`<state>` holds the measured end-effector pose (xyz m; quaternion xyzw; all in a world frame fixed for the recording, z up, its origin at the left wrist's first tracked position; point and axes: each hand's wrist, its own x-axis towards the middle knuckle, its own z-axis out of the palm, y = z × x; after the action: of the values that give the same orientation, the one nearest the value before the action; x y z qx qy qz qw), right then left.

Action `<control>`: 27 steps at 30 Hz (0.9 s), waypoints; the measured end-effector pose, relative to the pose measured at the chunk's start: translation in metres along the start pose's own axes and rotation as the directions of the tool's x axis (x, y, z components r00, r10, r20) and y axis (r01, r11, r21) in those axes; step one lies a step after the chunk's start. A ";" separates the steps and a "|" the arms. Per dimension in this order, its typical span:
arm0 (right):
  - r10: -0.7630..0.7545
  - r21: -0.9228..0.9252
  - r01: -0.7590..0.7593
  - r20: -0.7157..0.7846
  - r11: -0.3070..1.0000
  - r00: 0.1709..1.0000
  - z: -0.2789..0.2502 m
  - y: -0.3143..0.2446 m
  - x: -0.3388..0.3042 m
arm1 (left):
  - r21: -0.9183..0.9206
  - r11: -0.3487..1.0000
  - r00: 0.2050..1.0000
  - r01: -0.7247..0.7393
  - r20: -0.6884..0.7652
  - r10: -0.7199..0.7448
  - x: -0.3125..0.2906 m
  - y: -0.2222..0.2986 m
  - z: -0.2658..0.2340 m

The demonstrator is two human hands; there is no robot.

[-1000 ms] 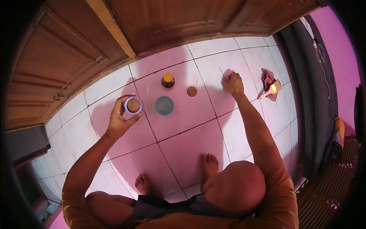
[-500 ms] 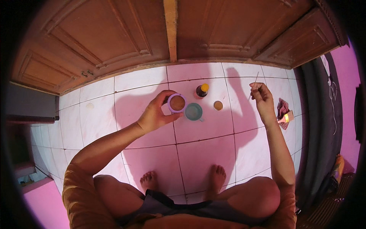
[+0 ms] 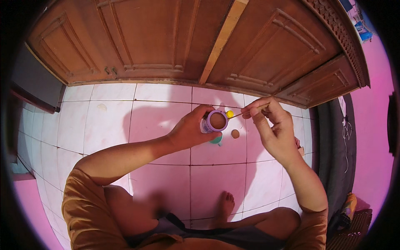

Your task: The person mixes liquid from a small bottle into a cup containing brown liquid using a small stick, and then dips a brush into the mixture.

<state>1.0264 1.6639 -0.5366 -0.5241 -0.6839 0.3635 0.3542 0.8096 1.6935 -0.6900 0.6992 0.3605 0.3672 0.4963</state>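
My left hand [image 3: 192,128] holds a small purple-rimmed jar [image 3: 216,121] with brown contents, raised above the tiled floor. My right hand [image 3: 271,125] pinches a thin stick [image 3: 248,111] whose tip points toward the jar's rim. Just behind the jar shows the yellow cap of a small bottle [image 3: 229,113]. Under the jar, a teal lid [image 3: 217,139] lies on the floor, partly hidden. A small brown round piece [image 3: 235,133] lies on the tile beside it.
Brown wooden doors [image 3: 166,41] stand along the far edge of the white tiled floor [image 3: 158,116]. A dark mat [image 3: 339,146] runs along the right. My bare foot [image 3: 225,206] rests on the tiles below. A grey box [image 3: 33,79] sits at left.
Both hands have come together. The left lifted the jar up toward the middle, and the right moved in from the right side with the stick to the jar's rim.
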 end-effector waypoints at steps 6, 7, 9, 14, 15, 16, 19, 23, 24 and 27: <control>-0.186 -0.178 0.178 -0.032 0.968 0.982 0.020 0.017 -0.003 | 0.034 0.998 0.998 -0.051 -0.037 0.053 -0.004 0.003 0.001; -0.156 -0.191 0.151 -0.015 0.970 0.988 0.021 0.018 -0.005 | 0.032 0.998 0.998 -0.054 -0.033 0.055 -0.004 0.006 0.000; -0.150 -0.208 0.144 -0.010 0.967 0.989 0.023 0.020 -0.007 | 0.035 0.999 1.000 -0.021 0.002 0.021 -0.005 0.009 -0.002; -0.091 -0.253 0.100 0.045 0.962 0.995 0.028 0.017 -0.006 | 0.026 1.000 1.000 -0.004 -0.006 0.004 -0.008 0.010 -0.001; -0.091 -0.254 0.098 0.041 0.962 0.995 0.028 0.021 -0.007 | 0.024 1.000 1.000 -0.016 -0.007 0.016 -0.007 0.012 0.000; -0.159 -0.274 0.164 0.038 0.948 0.986 0.029 0.029 -0.007 | 0.024 1.000 1.000 -0.018 -0.004 0.018 -0.007 0.013 0.001; -0.233 -0.312 0.235 0.044 0.920 0.971 0.031 0.038 -0.004 | 0.019 1.000 1.000 -0.024 0.007 0.024 -0.007 0.015 0.001; -0.153 -0.219 0.159 0.045 0.963 0.987 0.038 0.040 -0.004 | 0.032 0.997 0.997 -0.075 -0.015 0.076 -0.007 0.016 0.002; -0.152 -0.216 0.158 0.045 0.963 0.987 0.040 0.040 -0.004 | 0.052 0.993 0.993 -0.106 -0.036 0.108 -0.007 0.016 0.002; -0.155 -0.144 0.165 0.079 0.976 0.985 0.040 0.039 -0.006 | 0.040 0.996 0.997 -0.075 -0.022 0.076 -0.008 0.018 0.001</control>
<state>1.0107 1.6607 -0.5901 -0.4801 -0.7607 0.2988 0.3186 0.8089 1.6822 -0.6744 0.7176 0.3468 0.3866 0.4641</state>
